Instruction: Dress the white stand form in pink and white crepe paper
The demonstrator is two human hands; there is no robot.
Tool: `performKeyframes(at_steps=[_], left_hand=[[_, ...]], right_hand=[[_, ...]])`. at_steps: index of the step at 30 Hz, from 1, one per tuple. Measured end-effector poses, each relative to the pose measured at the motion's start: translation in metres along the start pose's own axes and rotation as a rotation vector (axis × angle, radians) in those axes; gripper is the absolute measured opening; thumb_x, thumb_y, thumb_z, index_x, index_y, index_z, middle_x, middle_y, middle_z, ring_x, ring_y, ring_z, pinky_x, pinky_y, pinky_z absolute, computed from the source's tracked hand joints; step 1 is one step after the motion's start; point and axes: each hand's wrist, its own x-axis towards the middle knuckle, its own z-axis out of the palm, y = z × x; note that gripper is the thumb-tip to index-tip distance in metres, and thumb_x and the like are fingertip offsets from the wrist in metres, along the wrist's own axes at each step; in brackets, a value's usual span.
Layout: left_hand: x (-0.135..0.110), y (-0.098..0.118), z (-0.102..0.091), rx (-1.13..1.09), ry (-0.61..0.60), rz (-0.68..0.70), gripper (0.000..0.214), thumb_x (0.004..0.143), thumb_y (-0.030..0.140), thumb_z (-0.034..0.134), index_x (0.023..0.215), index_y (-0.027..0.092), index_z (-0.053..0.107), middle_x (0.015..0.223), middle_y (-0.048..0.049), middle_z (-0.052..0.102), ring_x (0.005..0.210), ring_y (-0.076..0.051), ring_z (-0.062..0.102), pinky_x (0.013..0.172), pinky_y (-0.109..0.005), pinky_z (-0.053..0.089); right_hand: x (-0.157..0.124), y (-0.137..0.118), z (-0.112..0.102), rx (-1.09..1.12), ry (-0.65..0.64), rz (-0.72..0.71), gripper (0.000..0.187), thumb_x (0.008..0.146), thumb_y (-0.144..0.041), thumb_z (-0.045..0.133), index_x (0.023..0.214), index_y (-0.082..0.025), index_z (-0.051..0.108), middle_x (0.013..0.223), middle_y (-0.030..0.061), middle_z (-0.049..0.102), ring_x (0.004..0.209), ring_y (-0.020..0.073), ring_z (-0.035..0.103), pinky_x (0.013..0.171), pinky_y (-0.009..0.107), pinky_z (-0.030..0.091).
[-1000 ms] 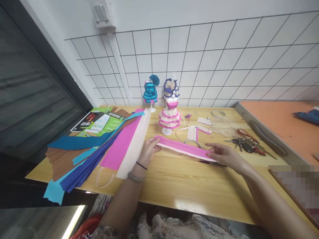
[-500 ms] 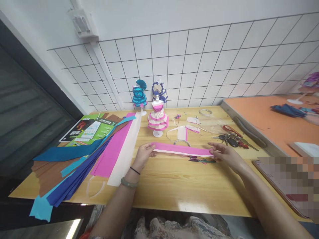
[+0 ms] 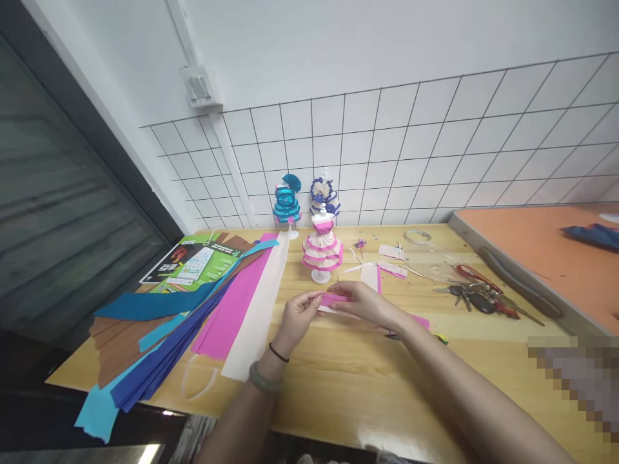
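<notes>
A narrow pink strip of crepe-like paper with a white lower edge (image 3: 333,299) is held just above the table. My left hand (image 3: 298,317) pinches its left end between thumb and fingers. Close beside it, my right hand (image 3: 367,303) is closed on the strip's upper edge, covering much of its length. The strip's far right end shows beyond my right wrist. Behind my hands stands a small dress form in a tiered cream and pink paper dress (image 3: 322,250). Under my right forearm lies a tool with a yellow-green handle (image 3: 441,338), mostly hidden.
Coloured paper sheets (image 3: 159,348) fan across the left side, over a green booklet (image 3: 217,261). At the back stand a teal-dressed form (image 3: 287,203) and a blue-dressed one (image 3: 329,193). Paper scraps (image 3: 371,277), a clear ring (image 3: 417,237) and keys (image 3: 471,296) lie right. An orange-topped table (image 3: 532,258) adjoins.
My right hand has moved left from the strip's right end to beside my left hand. The strip's right end now hangs free. The view has shifted slightly.
</notes>
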Motion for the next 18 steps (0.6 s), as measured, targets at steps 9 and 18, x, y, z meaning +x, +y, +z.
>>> performKeyframes(at_steps=[9, 18], left_hand=[[0.013, 0.035, -0.015, 0.051, 0.051, 0.043, 0.036, 0.073, 0.034, 0.066, 0.105, 0.019, 0.066, 0.097, -0.0087, 0.068, 0.079, -0.017, 0.063, 0.069, -0.026, 0.050], [0.089, 0.061, 0.001, 0.103, 0.326, 0.374, 0.041, 0.056, 0.021, 0.078, 0.096, 0.021, 0.069, 0.107, -0.0094, 0.064, 0.110, -0.024, 0.053, 0.096, -0.031, 0.038]], right_hand=[[0.017, -0.008, -0.018, 0.137, -0.111, -0.032, 0.033, 0.074, -0.048, 0.060, 0.070, -0.017, 0.052, 0.058, -0.0055, 0.042, 0.053, 0.0081, 0.037, 0.049, 0.021, 0.028], [0.009, -0.013, -0.049, 0.275, -0.011, 0.014, 0.042, 0.074, -0.057, 0.058, 0.082, -0.015, 0.058, 0.066, 0.0002, 0.054, 0.056, 0.0099, 0.045, 0.050, 0.023, 0.031]])
